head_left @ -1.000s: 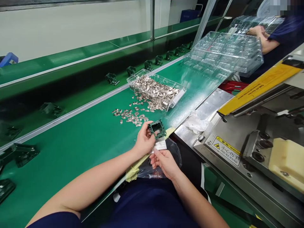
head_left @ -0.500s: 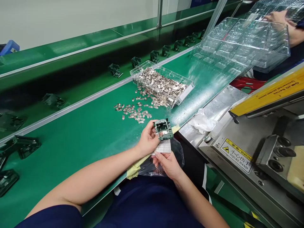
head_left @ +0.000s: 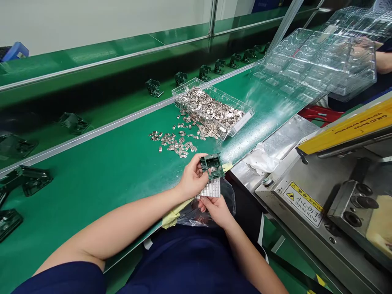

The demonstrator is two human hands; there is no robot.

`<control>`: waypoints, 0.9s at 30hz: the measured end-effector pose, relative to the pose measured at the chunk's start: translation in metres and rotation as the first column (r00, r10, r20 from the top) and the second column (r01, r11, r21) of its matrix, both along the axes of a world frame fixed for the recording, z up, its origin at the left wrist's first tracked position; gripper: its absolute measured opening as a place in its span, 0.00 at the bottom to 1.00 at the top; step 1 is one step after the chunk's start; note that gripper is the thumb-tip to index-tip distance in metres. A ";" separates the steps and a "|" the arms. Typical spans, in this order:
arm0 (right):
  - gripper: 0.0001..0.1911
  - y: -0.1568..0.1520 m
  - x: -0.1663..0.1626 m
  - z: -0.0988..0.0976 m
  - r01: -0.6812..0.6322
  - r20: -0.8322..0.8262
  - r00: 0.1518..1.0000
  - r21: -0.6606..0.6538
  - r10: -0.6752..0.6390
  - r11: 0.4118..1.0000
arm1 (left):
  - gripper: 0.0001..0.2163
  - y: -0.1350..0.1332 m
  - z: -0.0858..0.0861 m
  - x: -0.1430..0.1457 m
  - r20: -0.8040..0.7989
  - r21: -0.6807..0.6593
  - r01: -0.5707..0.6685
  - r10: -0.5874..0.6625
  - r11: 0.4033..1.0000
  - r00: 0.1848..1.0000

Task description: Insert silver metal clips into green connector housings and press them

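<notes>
My left hand (head_left: pixel 193 179) is closed around a dark green plastic housing (head_left: pixel 212 164) with a square opening. Just beneath the housing, a silvery sheet ruled into small cells (head_left: pixel 210 188) is pinched at its lower edge by my right hand (head_left: pixel 216 209). The sheet's top end lies under the housing; I cannot tell whether the two touch. A clear plastic bag (head_left: pixel 228 196) hangs at the table edge behind my right hand. Beyond my hands, loose small metal clips (head_left: pixel 174 143) lie scattered on the green table (head_left: pixel 116 163).
A clear tray full of metal clips (head_left: pixel 211 107) stands ahead. Similar dark housings (head_left: pixel 154 87) line the belt behind. At right are a yellow-and-steel screw feeder (head_left: pixel 306 200), crumpled white tissue (head_left: pixel 261 159) and clear blister trays (head_left: pixel 318 61), with another person's arm (head_left: pixel 384 62) beside them.
The housing in my left hand has tilted slightly; the sheet stays in my right fingers. The view has shifted a little. The other person's hand has moved down behind the clear trays.
</notes>
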State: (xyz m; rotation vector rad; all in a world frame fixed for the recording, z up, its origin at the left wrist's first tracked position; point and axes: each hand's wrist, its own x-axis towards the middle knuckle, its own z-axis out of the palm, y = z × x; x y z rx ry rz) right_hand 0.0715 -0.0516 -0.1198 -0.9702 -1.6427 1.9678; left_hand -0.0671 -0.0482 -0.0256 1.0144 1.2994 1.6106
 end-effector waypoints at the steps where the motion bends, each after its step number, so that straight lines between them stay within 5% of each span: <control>1: 0.19 0.002 0.004 0.004 -0.004 0.045 0.999 0.039 0.003 0.999 | 0.16 0.002 -0.001 -0.001 -0.020 -0.006 -0.008 0.008 1.000 1.000; 7: 0.05 -0.003 0.035 0.056 0.075 0.189 0.972 0.324 -0.142 0.943 | 0.15 -0.002 -0.002 -0.005 -0.139 0.054 -0.095 0.102 0.994 0.985; 13: 0.08 0.002 0.032 0.121 0.304 -0.068 0.936 0.648 -0.344 0.698 | 0.14 -0.037 0.011 0.007 -0.096 0.019 -0.054 0.055 0.998 0.994; 22: 0.03 -0.007 -0.003 0.131 0.481 -0.205 0.855 0.657 -0.477 0.581 | 0.13 -0.054 0.022 0.024 -0.087 0.092 0.029 -0.021 0.995 0.996; 27: 0.06 -0.018 -0.005 0.128 0.593 -0.228 0.799 0.451 -0.556 0.667 | 0.13 -0.059 0.020 0.037 -0.059 0.103 0.027 -0.021 0.994 0.998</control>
